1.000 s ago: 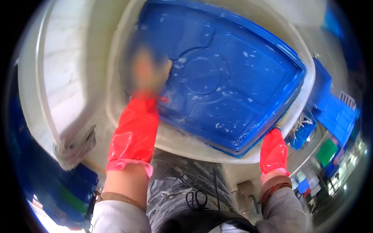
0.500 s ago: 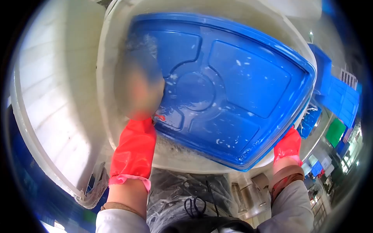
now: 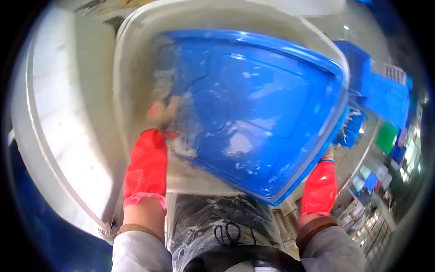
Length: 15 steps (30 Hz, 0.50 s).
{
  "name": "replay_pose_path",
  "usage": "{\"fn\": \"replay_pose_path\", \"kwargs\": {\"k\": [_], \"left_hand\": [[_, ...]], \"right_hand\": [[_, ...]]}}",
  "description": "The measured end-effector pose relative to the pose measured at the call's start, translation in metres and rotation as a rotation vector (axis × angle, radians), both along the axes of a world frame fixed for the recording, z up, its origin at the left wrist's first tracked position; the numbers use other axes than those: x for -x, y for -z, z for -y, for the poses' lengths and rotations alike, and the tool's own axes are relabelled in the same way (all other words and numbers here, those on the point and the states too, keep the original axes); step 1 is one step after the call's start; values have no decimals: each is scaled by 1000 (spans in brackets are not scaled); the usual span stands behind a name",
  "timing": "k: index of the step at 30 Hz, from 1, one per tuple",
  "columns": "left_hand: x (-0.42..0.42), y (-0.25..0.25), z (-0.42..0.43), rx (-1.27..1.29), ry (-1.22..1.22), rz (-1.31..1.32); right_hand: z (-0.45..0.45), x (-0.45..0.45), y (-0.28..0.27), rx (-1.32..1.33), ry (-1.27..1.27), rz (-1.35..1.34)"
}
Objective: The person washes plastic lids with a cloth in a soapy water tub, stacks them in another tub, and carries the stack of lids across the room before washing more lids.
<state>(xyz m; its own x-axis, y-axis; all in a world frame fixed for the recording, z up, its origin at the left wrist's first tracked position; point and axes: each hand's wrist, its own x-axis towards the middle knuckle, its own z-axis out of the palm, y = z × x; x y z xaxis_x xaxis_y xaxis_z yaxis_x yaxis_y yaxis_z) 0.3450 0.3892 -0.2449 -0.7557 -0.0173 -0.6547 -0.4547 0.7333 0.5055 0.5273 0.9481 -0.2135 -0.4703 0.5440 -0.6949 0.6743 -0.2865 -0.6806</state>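
Head view, from the left: a curved white surface is running down beside a large pale tub. Just inside the tub, the left hand is reaching into cloudy water at the left end of a blue panel; its thumb is standing apart, but blur is hiding the other fingers, so I cannot tell whether it is gripping. A red cuff is covering the wrist. The moulded blue panel is lying slantwise across the tub, its left part showing through the water and its lower right corner jutting past the rim. Below it, a clear plastic apron is covering dark clothing. Farther right, the right hand is meeting the panel's right edge; its fingers are mostly hiding, so its grip I cannot tell. Beyond, blue crates are standing near a green item.
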Motion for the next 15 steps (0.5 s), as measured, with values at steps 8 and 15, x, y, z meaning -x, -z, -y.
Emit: {"fn": "replay_pose_path", "kwargs": {"k": [8,15], "left_hand": [[-23,-45,-19,140,42,-495],[-51,-260,-75,-690,-421,-579]], "right_hand": [[36,-30,-122,-234,-141,101],[142,5,-226,-191,-362,62]]}}
